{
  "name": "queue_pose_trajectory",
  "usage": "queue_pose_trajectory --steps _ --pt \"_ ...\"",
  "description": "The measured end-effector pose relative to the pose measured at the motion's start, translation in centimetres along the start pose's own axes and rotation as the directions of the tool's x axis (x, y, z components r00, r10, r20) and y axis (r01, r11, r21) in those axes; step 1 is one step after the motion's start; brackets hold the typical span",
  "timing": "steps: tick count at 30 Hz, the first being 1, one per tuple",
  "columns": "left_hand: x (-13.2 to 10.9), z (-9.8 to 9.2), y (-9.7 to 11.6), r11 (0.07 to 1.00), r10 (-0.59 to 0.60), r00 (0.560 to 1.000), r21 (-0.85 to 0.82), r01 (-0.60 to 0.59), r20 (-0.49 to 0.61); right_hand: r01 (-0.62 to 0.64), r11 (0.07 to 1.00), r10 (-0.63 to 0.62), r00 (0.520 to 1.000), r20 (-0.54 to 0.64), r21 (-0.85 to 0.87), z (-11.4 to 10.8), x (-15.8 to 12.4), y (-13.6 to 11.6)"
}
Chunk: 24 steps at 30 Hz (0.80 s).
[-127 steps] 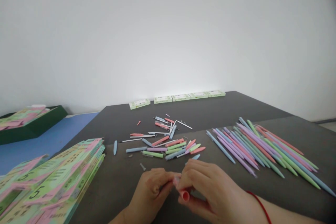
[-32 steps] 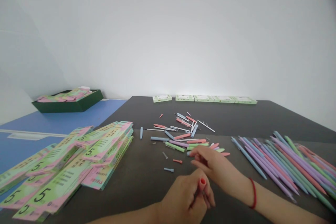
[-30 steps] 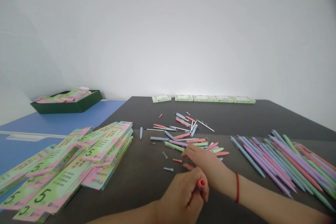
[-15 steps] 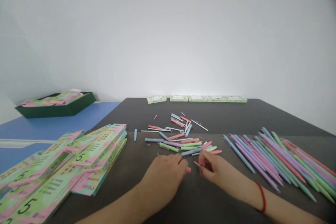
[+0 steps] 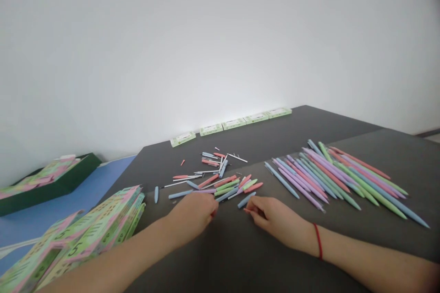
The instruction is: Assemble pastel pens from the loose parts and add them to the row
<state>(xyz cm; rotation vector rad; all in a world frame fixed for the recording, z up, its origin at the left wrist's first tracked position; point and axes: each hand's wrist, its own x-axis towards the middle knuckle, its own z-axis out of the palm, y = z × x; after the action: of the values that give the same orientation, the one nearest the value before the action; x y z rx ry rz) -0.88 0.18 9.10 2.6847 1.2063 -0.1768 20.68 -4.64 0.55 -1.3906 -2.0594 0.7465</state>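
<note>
Both my hands rest on the dark table (image 5: 378,242) at the near edge of a heap of loose pen parts (image 5: 220,182): short pink, green, blue and purple barrels, caps and thin white refills. My left hand (image 5: 192,215) lies knuckles up with its fingers curled under, the fingertips touching the table beside the heap; what it holds is hidden. My right hand (image 5: 273,220), with a red string at the wrist, pinches a small red pen part (image 5: 245,210) between thumb and fingers. A blue barrel (image 5: 246,200) lies just beyond it.
A row of several long assembled pens (image 5: 337,178) fans out on the right. A stack of green and pink cards (image 5: 85,236) sits at the left front. A dark green tray (image 5: 51,185) stands on a blue surface. Small green boxes (image 5: 233,123) line the far edge.
My left hand, which held a red barrel upright near me, has gone forward to the heap's edge. My right hand has drawn back from the heap with a small red piece. The view shifted left.
</note>
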Motion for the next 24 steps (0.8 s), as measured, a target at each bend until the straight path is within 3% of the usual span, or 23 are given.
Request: queue_pose_trajectory --steps 4,6,8,10,12,16,19,24 --pt "0.3 0.7 -0.1 0.993 -0.065 0.996 -0.107 0.058 -0.058 0.046 0.999 -0.045 0.999 -0.017 0.020 0.2 0.1 0.2" --pt "-0.1 0.5 -0.1 0.984 -0.036 0.995 -0.178 0.020 -0.088 0.037 0.998 -0.036 0.999 -0.012 0.046 0.3 0.2 0.3" --pt "-0.4 -0.1 -0.1 0.975 -0.011 0.999 -0.221 0.003 -0.035 0.021 0.997 -0.020 1.000 -0.018 0.080 0.4 0.4 0.4" --pt "-0.5 -1.1 0.1 0.932 -0.042 0.995 -0.357 0.071 0.088 0.011 0.992 -0.008 1.000 -0.023 0.126 0.6 0.6 0.6" --pt "-0.4 -2.3 0.4 0.877 -0.116 0.991 -0.461 0.137 0.072 -0.012 0.982 0.016 1.000 -0.018 0.188 0.9 0.8 0.7" --pt "0.0 -3.4 0.8 0.866 -0.165 0.986 -0.473 0.162 0.036 -0.070 0.946 0.068 0.998 0.018 0.317 1.3 0.6 0.2" --pt "0.1 -2.3 1.0 0.885 -0.138 0.990 -0.452 0.113 -0.022 -0.037 0.930 0.036 0.999 0.009 0.367 1.2 0.3 -0.8" --pt "-0.5 1.1 3.0 0.905 -0.068 0.967 -0.424 -0.044 -0.246 0.123 0.913 -0.143 0.989 0.024 0.388 1.0 -0.3 -2.0"
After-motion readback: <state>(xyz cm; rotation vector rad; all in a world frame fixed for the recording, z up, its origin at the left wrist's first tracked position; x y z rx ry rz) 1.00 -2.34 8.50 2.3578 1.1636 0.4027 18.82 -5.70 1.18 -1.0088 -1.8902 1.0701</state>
